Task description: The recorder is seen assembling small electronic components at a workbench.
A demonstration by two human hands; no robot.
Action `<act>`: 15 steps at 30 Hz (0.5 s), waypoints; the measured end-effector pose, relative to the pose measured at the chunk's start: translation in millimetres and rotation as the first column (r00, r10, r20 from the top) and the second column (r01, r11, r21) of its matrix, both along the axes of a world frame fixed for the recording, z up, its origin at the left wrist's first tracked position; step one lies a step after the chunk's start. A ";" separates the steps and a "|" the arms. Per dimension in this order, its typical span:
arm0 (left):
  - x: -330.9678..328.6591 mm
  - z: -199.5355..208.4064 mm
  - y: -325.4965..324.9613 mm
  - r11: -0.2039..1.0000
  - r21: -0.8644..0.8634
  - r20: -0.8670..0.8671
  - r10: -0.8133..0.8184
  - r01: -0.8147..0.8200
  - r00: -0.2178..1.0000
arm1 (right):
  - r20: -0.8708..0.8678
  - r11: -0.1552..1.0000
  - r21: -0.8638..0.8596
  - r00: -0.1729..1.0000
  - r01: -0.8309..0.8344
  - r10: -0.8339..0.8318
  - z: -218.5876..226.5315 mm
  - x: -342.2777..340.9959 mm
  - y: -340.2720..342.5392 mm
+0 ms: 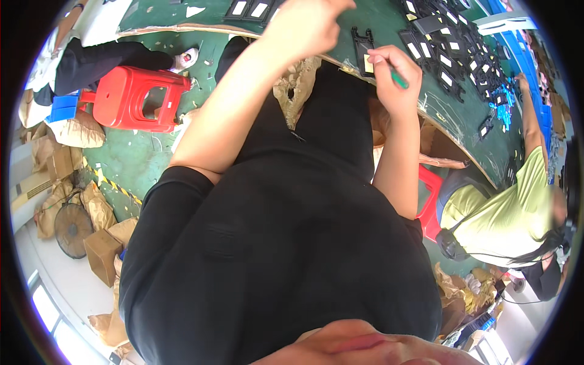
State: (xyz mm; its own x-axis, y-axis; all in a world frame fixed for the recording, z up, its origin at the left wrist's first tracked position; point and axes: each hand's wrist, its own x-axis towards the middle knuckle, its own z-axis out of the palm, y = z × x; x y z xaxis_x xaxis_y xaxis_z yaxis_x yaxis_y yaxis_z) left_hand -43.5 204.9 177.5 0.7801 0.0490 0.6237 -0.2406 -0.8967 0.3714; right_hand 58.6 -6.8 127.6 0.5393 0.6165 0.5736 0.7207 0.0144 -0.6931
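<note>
My right hand is closed around a green-handled tool; its working end is hidden by my fingers. Touching or just beside those fingers is a black plastic frame part with a pale label, lying at the near edge of the green-topped table. At the upper edge of the view, my left hand is raised over the table with its fingers curled. Its fingertips are partly cut off, and whatever they may hold cannot be made out. More black frame parts with pale labels lie just left of it.
Many black parts are heaped on the table's right side, near small blue pieces. A co-worker in a yellow-green shirt reaches over there. Crumpled brown paper hangs at my lap. A red stool stands left.
</note>
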 end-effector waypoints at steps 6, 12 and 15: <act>-11.9 5.5 44.3 0.986 0.156 -0.162 0.083 -0.058 0.983 | 0.472 0.987 -0.132 0.881 0.090 -0.017 5.3 -26.7 -18.4; -6.0 9.0 32.6 0.992 0.115 -0.326 0.092 -0.057 0.941 | 0.506 0.974 -0.099 0.853 0.205 -0.129 14.9 -28.9 -75.3; -5.8 5.1 21.0 1.000 0.002 -0.327 0.001 -0.001 0.945 | 0.483 0.955 0.010 0.835 0.296 -0.264 25.1 -24.3 -119.1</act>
State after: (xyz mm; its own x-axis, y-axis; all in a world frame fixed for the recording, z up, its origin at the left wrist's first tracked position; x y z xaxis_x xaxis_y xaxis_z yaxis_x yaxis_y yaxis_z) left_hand -49.3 225.8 182.6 0.9411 0.0489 0.3346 -0.1055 -0.8977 0.4279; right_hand 34.3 -125.9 152.7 0.3662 0.5237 0.7692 0.9277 -0.2693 -0.2584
